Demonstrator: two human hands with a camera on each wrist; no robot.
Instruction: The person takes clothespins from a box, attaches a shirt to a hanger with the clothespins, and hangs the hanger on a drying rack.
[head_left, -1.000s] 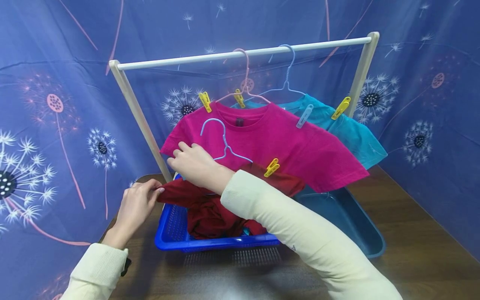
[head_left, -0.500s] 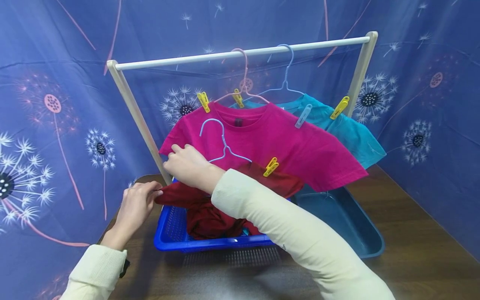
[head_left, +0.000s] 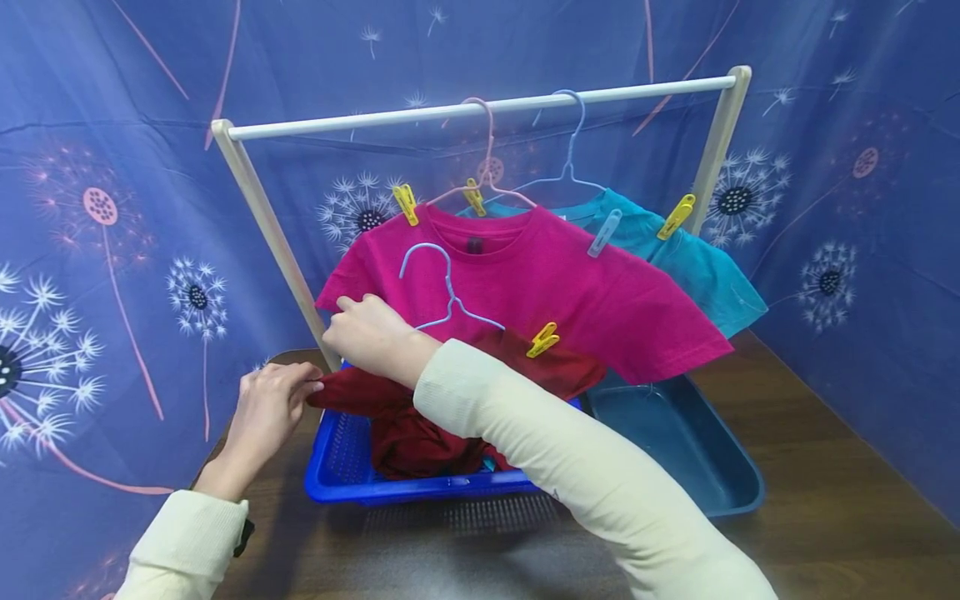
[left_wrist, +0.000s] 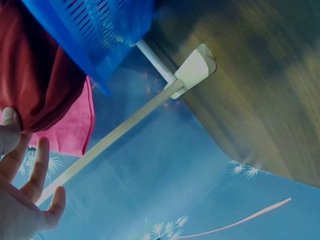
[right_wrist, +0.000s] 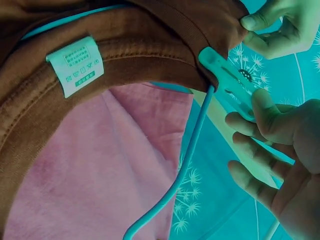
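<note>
A dark red shirt (head_left: 558, 365) hangs on a light blue wire hanger (head_left: 452, 304) over the basket, its lower part bunched inside. My left hand (head_left: 266, 408) pinches the shirt's sleeve end between thumb and fingers; the red cloth (left_wrist: 37, 75) droops from that grip in the left wrist view. My right hand (head_left: 375, 337) is at the shirt's left shoulder. In the right wrist view, its thumb and index finger pinch a clothespin (right_wrist: 220, 72), whose tip sits at the collar edge beside the hanger wire (right_wrist: 185, 172). A yellow clothespin (head_left: 543, 340) is on the opposite shoulder.
Behind stands a rack with a white rail (head_left: 337, 125). From it hang a pink shirt (head_left: 600, 304) and a turquoise shirt (head_left: 712, 271), both with clothespins. Below are a blue basket (head_left: 390, 492) and, at right, a dark teal tray (head_left: 697, 442) on a wooden table (head_left: 810, 467).
My right hand has shifted slightly left and down along the shoulder. My left hand keeps its pinch on the sleeve, nearly still. The head view has drifted a little.
</note>
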